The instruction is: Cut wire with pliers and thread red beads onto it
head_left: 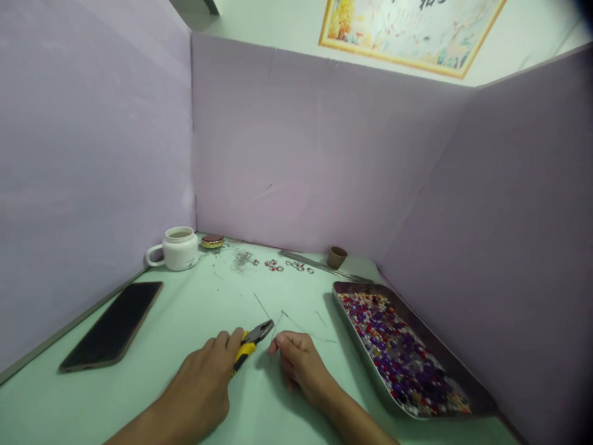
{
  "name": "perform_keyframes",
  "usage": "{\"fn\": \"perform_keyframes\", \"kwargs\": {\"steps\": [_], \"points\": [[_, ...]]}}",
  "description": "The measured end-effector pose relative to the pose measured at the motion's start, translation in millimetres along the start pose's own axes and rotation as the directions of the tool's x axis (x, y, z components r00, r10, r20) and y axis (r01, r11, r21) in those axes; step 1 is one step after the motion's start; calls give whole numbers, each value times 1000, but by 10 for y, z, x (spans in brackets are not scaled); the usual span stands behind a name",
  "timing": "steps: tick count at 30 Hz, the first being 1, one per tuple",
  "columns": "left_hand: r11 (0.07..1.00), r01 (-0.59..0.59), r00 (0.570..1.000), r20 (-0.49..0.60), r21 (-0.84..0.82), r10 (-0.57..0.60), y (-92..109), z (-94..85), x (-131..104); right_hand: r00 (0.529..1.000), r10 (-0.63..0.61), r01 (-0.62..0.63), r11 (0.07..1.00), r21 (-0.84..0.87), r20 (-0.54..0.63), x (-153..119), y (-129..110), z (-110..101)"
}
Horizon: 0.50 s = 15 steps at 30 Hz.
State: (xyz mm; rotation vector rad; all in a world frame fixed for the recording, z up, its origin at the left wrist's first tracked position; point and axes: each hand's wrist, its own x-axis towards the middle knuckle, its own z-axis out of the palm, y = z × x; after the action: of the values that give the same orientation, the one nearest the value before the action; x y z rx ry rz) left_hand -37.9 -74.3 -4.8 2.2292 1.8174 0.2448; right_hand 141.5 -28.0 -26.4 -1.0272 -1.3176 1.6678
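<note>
My left hand [204, 380] grips yellow-handled pliers [252, 342], whose dark jaws point up and right toward my right hand [299, 361]. My right hand rests on the pale green table with its fingertips pinched on a thin wire [296, 326] that runs up and right from the fingers. The plier jaws sit just left of that wire. Another loose wire piece [262, 306] lies a little beyond the pliers.
A metal tray [345, 312] full of red, purple and white beads stands at the right. A black phone [113, 324] lies at left, a white mug [178, 248], a gold lid [212, 241], small bead pieces [282, 266] and a brown cup [336, 256] at the back. Purple partitions enclose the table.
</note>
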Motion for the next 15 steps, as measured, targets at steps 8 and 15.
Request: {"fn": "perform_keyframes", "kwargs": {"steps": [8, 15], "points": [[994, -9, 1000, -29, 112, 12, 13, 36, 65, 1000, -3, 3, 1000, 17, 5, 2, 0, -14], [952, -52, 997, 37, -302, 66, 19, -155, 3, 998, -27, 26, 999, 28, 47, 10, 15, -34]]}}
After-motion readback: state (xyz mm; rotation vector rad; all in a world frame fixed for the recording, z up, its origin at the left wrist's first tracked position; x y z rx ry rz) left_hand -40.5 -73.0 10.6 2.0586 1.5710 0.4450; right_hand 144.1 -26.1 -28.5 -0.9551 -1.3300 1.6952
